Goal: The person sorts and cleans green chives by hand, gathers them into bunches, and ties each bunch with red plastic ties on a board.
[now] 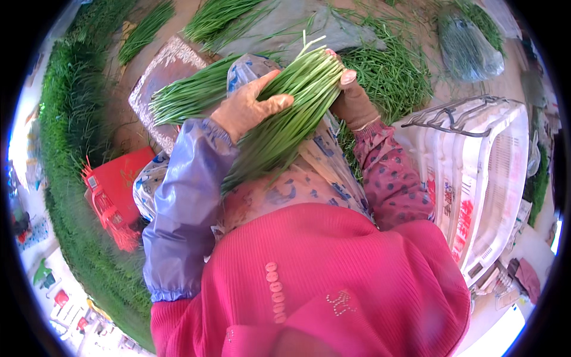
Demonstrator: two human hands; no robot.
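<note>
A thick bunch of garlic chives or similar green stalks (296,96) lies across my lap, its pale ends fanned toward the upper right. My left hand (245,107), in a tan glove, clasps its left side with the thumb over the stalks. At the pale ends, my right hand (357,102) grips the bunch from the right; its glove leaves some fingertips bare. Another green bunch (192,96) rests on a patterned board (156,73) beyond my left hand. Loose green stalks (388,71) are heaped beyond my right hand.
A white plastic crate (459,178) with a metal handle stands close on my right. To my left are a red box (127,178), red ties (109,214) and a long bank of greens (67,178). A plastic bag of greens (473,49) lies far right.
</note>
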